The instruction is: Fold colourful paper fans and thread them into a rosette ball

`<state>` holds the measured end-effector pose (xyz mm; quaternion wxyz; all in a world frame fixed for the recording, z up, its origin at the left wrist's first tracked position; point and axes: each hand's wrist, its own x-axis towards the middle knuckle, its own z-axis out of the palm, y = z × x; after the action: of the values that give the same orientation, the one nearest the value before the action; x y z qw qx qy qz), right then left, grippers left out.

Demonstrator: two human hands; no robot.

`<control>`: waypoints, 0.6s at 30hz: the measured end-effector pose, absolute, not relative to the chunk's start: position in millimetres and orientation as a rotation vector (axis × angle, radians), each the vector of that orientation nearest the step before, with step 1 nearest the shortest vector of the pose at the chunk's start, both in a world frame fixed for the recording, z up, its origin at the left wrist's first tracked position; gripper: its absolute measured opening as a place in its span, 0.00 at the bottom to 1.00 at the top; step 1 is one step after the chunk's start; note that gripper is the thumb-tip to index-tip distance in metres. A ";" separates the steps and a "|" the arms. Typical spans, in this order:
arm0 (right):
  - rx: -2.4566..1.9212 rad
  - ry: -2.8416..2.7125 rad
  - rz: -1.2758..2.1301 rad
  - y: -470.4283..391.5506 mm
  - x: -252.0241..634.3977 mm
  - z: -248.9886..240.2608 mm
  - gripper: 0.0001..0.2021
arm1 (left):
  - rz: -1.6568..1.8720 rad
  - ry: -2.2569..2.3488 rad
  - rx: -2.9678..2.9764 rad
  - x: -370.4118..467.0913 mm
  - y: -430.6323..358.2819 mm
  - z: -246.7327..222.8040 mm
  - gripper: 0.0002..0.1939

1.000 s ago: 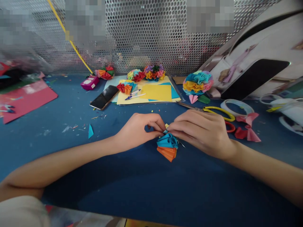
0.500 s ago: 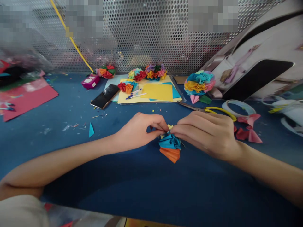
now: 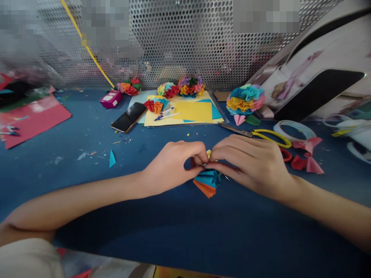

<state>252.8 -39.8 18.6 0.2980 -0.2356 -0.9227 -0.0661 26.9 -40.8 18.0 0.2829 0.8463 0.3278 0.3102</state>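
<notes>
Both my hands meet over a small pleated paper flower [image 3: 209, 179] with blue and orange folds and a bit of yellow at its top. My left hand [image 3: 178, 164] pinches its upper edge between thumb and fingers. From the other side, my right hand [image 3: 249, 164] closes thumb and fingers on the same edge. A thin shiny sliver, perhaps a needle [image 3: 226, 177], sticks out below my right fingers. The fingertips cover the top of the paper. Just behind my right hand lie scissors [image 3: 271, 138] with yellow handles.
Finished paper flowers [image 3: 245, 99] stand along the back, by yellow sheets [image 3: 193, 112] and pens [image 3: 166, 116]. A phone [image 3: 129, 117] and a purple box [image 3: 110, 99] lie left of them. At right are a tape roll [image 3: 295, 130], pink paper pieces [image 3: 314, 164] and a pale bag [image 3: 333, 50].
My fingers have bent further over the upper edge of the paper flower, and my right thumb now lies across it. The blue and orange folds have tilted slightly left.
</notes>
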 end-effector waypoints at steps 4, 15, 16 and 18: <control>-0.742 -2.413 0.069 -29.1 257.3 22.0 0.07 | 0.912 0.806 2.514 23.0 -35.0 19.6 0.07; -1.484 -2.756 0.059 -15.0 265.7 10.2 0.07 | 1.119 0.883 2.358 10.6 -2.3 12.0 0.09; -1.502 -2.788 0.058 -19.5 263.4 10.3 0.05 | 1.093 0.918 2.274 10.8 0.1 10.7 0.10; -1.512 -2.838 0.055 -25.8 262.5 11.9 0.01 | 1.068 0.936 2.172 11.2 4.8 8.3 0.11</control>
<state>262.5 -25.8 11.9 -0.0370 -0.4698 -0.8818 0.0170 11.2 4.8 8.3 0.2700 0.8058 0.3475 0.3963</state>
